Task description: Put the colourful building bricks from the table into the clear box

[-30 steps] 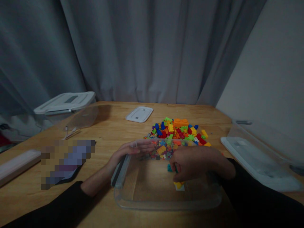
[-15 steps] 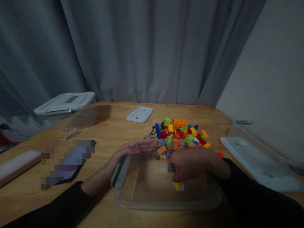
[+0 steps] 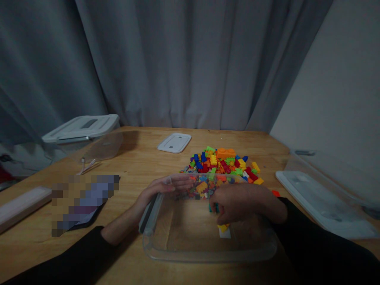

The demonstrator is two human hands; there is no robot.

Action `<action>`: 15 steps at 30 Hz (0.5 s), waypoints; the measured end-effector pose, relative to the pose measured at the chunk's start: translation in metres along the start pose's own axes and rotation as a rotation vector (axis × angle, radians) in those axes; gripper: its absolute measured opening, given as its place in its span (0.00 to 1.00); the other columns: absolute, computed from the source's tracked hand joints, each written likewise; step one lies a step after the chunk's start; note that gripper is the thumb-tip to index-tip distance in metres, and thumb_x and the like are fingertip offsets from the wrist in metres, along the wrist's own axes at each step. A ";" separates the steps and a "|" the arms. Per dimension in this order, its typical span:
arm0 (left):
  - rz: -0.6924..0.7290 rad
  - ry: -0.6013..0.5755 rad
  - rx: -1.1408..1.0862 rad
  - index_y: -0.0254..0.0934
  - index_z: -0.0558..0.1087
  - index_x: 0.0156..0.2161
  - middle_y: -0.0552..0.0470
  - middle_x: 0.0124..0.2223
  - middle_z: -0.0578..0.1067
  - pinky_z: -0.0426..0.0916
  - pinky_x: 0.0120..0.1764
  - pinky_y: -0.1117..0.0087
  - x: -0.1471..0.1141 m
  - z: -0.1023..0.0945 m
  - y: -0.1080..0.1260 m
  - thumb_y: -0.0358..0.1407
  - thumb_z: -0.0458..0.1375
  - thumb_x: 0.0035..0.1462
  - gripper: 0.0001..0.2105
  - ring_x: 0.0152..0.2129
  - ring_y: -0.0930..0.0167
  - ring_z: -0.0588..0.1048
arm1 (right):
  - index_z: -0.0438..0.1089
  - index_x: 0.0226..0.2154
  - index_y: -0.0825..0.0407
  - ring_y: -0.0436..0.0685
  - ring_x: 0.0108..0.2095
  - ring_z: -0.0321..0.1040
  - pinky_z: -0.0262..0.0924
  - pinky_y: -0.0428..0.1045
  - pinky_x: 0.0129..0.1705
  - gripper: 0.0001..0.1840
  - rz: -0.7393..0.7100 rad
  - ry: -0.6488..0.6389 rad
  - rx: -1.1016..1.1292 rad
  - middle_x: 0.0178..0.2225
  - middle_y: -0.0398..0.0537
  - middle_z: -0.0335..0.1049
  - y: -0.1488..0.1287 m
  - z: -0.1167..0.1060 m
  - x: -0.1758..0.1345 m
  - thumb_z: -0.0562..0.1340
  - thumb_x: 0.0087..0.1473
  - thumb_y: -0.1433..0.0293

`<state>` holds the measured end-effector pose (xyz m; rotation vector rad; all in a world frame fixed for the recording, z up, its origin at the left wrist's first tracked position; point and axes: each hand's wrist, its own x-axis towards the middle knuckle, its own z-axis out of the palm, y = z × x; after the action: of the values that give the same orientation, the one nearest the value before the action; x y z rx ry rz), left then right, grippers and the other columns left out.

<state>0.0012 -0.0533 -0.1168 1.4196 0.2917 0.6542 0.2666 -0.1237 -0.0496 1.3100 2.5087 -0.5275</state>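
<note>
- You have a small white label (image 3: 225, 233) showing at the clear bin (image 3: 208, 256), just below your yellow piece (image 3: 223, 227); any print on it is too small to read.
- The phone (image 3: 89, 200) on your left has its screen masked into coloured blocks, so no words come through; the lidded box (image 3: 103, 146) carries a grey panel (image 3: 89, 124) on its top, with nothing legible.
- Your right hand (image 3: 230, 204) is curled closed around a teal piece (image 3: 211, 208), the yellow piece at the thumb tip; both appear within the bin's outline, but how high above its floor you cannot tell.
- Your left hand (image 3: 166, 187) lies against the bin's far left corner, fingers stretched out rather than clenched.
- The pile of bricks (image 3: 222, 162) sits just beyond the bin, partly seen through its far wall; one red-orange brick (image 3: 275, 193) lies apart, near your right sleeve.
- You work on a wooden table (image 3: 142, 154) with visible grain; a white lid (image 3: 174, 143) lies flat behind the pile, and a clear container (image 3: 323, 178) stands on the right.
- Grey curtains (image 3: 178, 63) hang behind in folds; a pale wall (image 3: 338, 91) closes the right side; the light is dim.
</note>
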 end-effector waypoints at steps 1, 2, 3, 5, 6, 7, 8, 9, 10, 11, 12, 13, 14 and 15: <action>0.000 -0.003 -0.006 0.39 0.75 0.61 0.45 0.65 0.74 0.51 0.69 0.45 0.000 -0.001 -0.001 0.34 0.52 0.58 0.26 0.65 0.53 0.68 | 0.79 0.37 0.49 0.55 0.30 0.68 0.51 0.47 0.25 0.11 -0.004 0.006 0.001 0.33 0.46 0.77 0.000 0.000 0.000 0.68 0.48 0.65; -0.001 0.000 -0.017 0.40 0.75 0.61 0.46 0.65 0.74 0.51 0.69 0.45 0.001 -0.001 -0.002 0.35 0.53 0.57 0.26 0.65 0.54 0.68 | 0.78 0.36 0.49 0.55 0.29 0.67 0.51 0.47 0.25 0.10 -0.005 0.011 0.002 0.33 0.46 0.76 0.000 0.000 0.000 0.68 0.48 0.66; -0.001 0.004 -0.030 0.40 0.75 0.60 0.46 0.64 0.75 0.52 0.69 0.44 0.001 -0.002 -0.002 0.35 0.53 0.57 0.26 0.65 0.54 0.68 | 0.78 0.35 0.49 0.55 0.28 0.66 0.50 0.48 0.25 0.08 -0.004 0.013 0.006 0.32 0.46 0.76 0.001 0.001 0.000 0.68 0.48 0.67; -0.012 0.012 -0.050 0.41 0.76 0.60 0.45 0.64 0.75 0.52 0.69 0.43 0.001 -0.002 -0.004 0.35 0.54 0.57 0.25 0.64 0.53 0.68 | 0.76 0.32 0.49 0.54 0.27 0.64 0.50 0.48 0.24 0.06 0.002 0.024 0.011 0.30 0.45 0.75 0.001 0.001 0.000 0.68 0.47 0.68; -0.015 0.019 -0.056 0.41 0.76 0.60 0.45 0.63 0.75 0.51 0.69 0.43 0.001 -0.002 -0.004 0.35 0.54 0.58 0.24 0.65 0.53 0.68 | 0.76 0.31 0.49 0.53 0.26 0.64 0.49 0.48 0.24 0.05 0.002 0.034 0.011 0.30 0.45 0.75 0.002 0.002 0.001 0.68 0.47 0.69; -0.015 0.024 -0.061 0.41 0.76 0.60 0.44 0.64 0.75 0.51 0.69 0.42 0.001 -0.002 -0.004 0.35 0.54 0.58 0.24 0.65 0.53 0.68 | 0.75 0.31 0.50 0.53 0.26 0.64 0.49 0.48 0.24 0.05 0.000 0.043 0.007 0.30 0.45 0.74 0.002 0.002 0.001 0.68 0.48 0.68; -0.015 0.024 -0.068 0.40 0.75 0.60 0.44 0.64 0.75 0.50 0.69 0.42 0.001 -0.002 -0.004 0.35 0.54 0.58 0.25 0.65 0.53 0.68 | 0.74 0.32 0.50 0.53 0.27 0.64 0.49 0.48 0.24 0.06 -0.002 0.057 -0.002 0.30 0.45 0.74 0.003 0.002 0.002 0.68 0.48 0.67; -0.013 0.022 -0.078 0.40 0.75 0.60 0.44 0.64 0.75 0.50 0.69 0.42 0.001 -0.001 -0.004 0.35 0.54 0.57 0.25 0.65 0.53 0.68 | 0.74 0.33 0.50 0.53 0.28 0.64 0.49 0.47 0.25 0.07 -0.005 0.071 -0.011 0.31 0.45 0.73 0.003 0.002 0.002 0.67 0.49 0.67; -0.012 0.020 -0.087 0.39 0.75 0.60 0.43 0.64 0.75 0.50 0.69 0.43 0.001 -0.001 -0.004 0.35 0.54 0.57 0.25 0.64 0.52 0.68 | 0.74 0.35 0.50 0.53 0.29 0.65 0.49 0.47 0.25 0.08 -0.008 0.076 -0.018 0.32 0.45 0.73 0.004 0.002 0.002 0.67 0.49 0.67; -0.011 0.014 -0.092 0.39 0.75 0.60 0.43 0.64 0.75 0.50 0.69 0.43 0.001 0.000 -0.004 0.36 0.54 0.57 0.26 0.64 0.52 0.69 | 0.74 0.36 0.50 0.53 0.29 0.65 0.49 0.47 0.25 0.08 -0.013 0.074 -0.022 0.32 0.45 0.73 0.004 0.001 0.002 0.66 0.50 0.67; -0.008 0.013 -0.095 0.38 0.75 0.60 0.43 0.64 0.75 0.50 0.69 0.43 0.001 0.000 -0.003 0.36 0.54 0.56 0.26 0.64 0.52 0.69 | 0.73 0.36 0.50 0.53 0.30 0.65 0.49 0.47 0.26 0.09 -0.015 0.071 -0.026 0.33 0.45 0.73 0.004 0.001 0.003 0.66 0.50 0.67; -0.007 0.010 -0.095 0.38 0.75 0.60 0.43 0.63 0.75 0.50 0.69 0.44 0.001 0.001 -0.003 0.36 0.55 0.56 0.26 0.64 0.52 0.69 | 0.74 0.37 0.51 0.54 0.30 0.66 0.49 0.47 0.26 0.09 -0.011 0.072 -0.032 0.33 0.45 0.73 0.004 0.001 0.002 0.66 0.51 0.67; -0.005 0.014 -0.092 0.38 0.75 0.60 0.43 0.64 0.75 0.50 0.69 0.44 0.001 0.001 -0.003 0.36 0.55 0.56 0.26 0.64 0.52 0.69 | 0.74 0.37 0.51 0.54 0.31 0.66 0.48 0.47 0.26 0.09 -0.003 0.074 -0.038 0.34 0.46 0.74 0.004 0.001 0.002 0.66 0.51 0.66; -0.005 0.018 -0.090 0.38 0.75 0.61 0.43 0.64 0.75 0.49 0.69 0.43 0.000 0.002 -0.003 0.36 0.54 0.56 0.26 0.64 0.52 0.69 | 0.74 0.37 0.51 0.54 0.31 0.67 0.48 0.47 0.26 0.09 0.007 0.080 -0.049 0.34 0.46 0.74 0.005 0.001 0.002 0.66 0.52 0.66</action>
<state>0.0034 -0.0546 -0.1192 1.3269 0.2765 0.6682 0.2694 -0.1203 -0.0522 1.3474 2.5632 -0.4169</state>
